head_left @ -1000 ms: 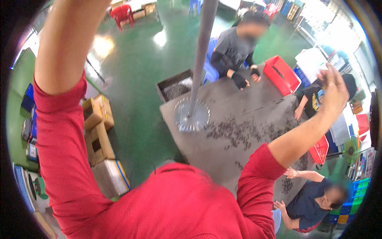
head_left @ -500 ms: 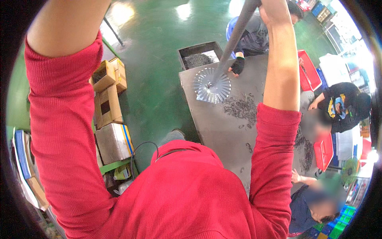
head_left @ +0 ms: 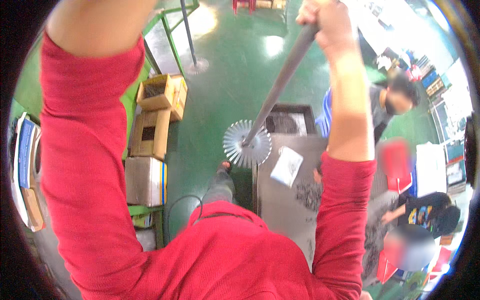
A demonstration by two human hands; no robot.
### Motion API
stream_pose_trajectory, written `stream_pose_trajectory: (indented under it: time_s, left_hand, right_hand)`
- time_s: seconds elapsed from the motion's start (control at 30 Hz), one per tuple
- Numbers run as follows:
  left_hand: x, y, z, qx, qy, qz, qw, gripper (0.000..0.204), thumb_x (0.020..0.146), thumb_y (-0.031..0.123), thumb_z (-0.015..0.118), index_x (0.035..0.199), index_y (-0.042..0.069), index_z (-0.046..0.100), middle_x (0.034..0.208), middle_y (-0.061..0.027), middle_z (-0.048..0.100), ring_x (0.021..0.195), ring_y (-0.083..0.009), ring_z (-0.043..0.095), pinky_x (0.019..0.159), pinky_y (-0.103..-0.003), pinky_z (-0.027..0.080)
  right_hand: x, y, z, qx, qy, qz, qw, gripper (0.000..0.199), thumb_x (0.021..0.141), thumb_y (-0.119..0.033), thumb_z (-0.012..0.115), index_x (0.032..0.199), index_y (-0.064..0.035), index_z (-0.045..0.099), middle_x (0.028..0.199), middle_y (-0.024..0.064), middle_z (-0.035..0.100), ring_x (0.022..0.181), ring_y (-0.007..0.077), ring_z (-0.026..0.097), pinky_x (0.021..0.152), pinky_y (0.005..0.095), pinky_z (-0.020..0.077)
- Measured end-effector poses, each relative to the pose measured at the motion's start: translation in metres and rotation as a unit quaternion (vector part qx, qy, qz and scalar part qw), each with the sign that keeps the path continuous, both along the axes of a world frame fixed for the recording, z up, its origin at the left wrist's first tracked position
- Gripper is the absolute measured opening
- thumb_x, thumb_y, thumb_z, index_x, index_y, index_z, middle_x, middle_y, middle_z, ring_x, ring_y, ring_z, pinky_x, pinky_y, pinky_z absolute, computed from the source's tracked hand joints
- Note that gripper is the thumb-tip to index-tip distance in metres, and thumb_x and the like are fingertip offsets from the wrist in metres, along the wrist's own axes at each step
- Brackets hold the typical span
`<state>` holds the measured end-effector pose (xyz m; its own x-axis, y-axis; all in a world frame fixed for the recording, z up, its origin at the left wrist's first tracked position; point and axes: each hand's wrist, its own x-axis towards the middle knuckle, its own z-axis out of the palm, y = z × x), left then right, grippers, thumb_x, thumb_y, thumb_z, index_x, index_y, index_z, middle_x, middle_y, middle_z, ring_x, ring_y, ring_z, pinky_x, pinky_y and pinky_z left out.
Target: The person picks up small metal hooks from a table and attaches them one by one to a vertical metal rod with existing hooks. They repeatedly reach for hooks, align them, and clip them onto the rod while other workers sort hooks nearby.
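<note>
High at the top, my right hand point(head_left: 334, 29) is wrapped round a long grey pole point(head_left: 282, 77). The pole slants down to a silvery round disc point(head_left: 257, 152) with radial slots round its rim. In the picture the disc overlaps the near left corner of a grey metal table point(head_left: 277, 207); how high it hangs I cannot tell. My left forearm point(head_left: 100, 30) reaches out past the upper edge, so that hand is hidden. Beside the disc, a white packet point(head_left: 287, 166) lies on the table near a heap of small dark parts point(head_left: 309, 195).
A dark tray point(head_left: 315, 120) of small parts adjoins the table's far end. Cardboard boxes point(head_left: 150, 127) line a green rack at left, where another pole point(head_left: 187, 32) with a disc stands. Co-workers point(head_left: 425, 212) are along the right, near red bins point(head_left: 395, 162).
The view has shifted. The disc has moved left relative to the table, from over its top to its corner. A white packet now lies on the table. My right hand still holds the pole.
</note>
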<state>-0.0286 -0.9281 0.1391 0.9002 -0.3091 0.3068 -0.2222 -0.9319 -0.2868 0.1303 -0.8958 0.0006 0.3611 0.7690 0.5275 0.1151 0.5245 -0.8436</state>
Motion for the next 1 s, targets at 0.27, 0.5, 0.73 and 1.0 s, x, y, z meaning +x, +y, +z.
stream_pose_trajectory:
  time_s: [0.27,0.5,0.73,1.0]
  left_hand:
    - [0.029,0.241,-0.01,-0.337,-0.063,0.049,0.938,0.045,0.077,0.027,0.062,0.113,0.003,0.051,0.106,-0.0104,0.056,0.092,-0.0149,0.054,0.084,-0.029,0.041]
    - [0.024,0.432,-0.09,-0.457,-0.091,0.287,0.837,0.075,0.078,0.048,0.055,0.126,-0.005,0.032,0.114,-0.0197,0.05,0.108,-0.0255,0.048,0.091,-0.031,0.037]
    - [0.046,0.499,-0.134,-0.716,-0.197,0.243,0.624,0.04,0.079,0.04,0.059,0.091,0.003,0.053,0.081,-0.0077,0.056,0.076,-0.014,0.054,0.067,-0.03,0.043]
    - [-0.009,0.585,-0.151,-0.715,-0.377,0.305,0.503,0.039,0.076,0.042,0.062,0.066,0.006,0.051,0.059,-0.0028,0.05,0.05,-0.0128,0.049,0.045,-0.028,0.042]
  right_hand:
    - [0.001,0.215,-0.096,-0.052,0.114,-0.001,0.992,0.013,0.07,-0.009,0.062,0.081,-0.0008,0.059,0.051,0.0017,0.049,0.04,0.0094,0.044,0.04,0.0235,0.0377]
    - [-0.023,0.35,-0.184,-0.142,0.147,0.003,0.979,0.017,0.073,-0.013,0.068,0.076,-0.0019,0.055,0.053,-0.0007,0.048,0.04,0.0067,0.04,0.041,0.0232,0.0377]
    - [-0.05,0.399,-0.229,-0.189,0.065,0.012,0.98,0.028,0.069,-0.017,0.072,0.082,-0.0018,0.053,0.055,0.0005,0.049,0.045,0.0083,0.046,0.045,0.0248,0.0406]
    - [-0.009,0.39,-0.255,-0.292,-0.235,0.005,0.927,0.075,0.063,-0.025,0.072,0.126,-0.008,0.035,0.1,0.0173,0.049,0.077,0.0228,0.054,0.072,0.0328,0.0464]
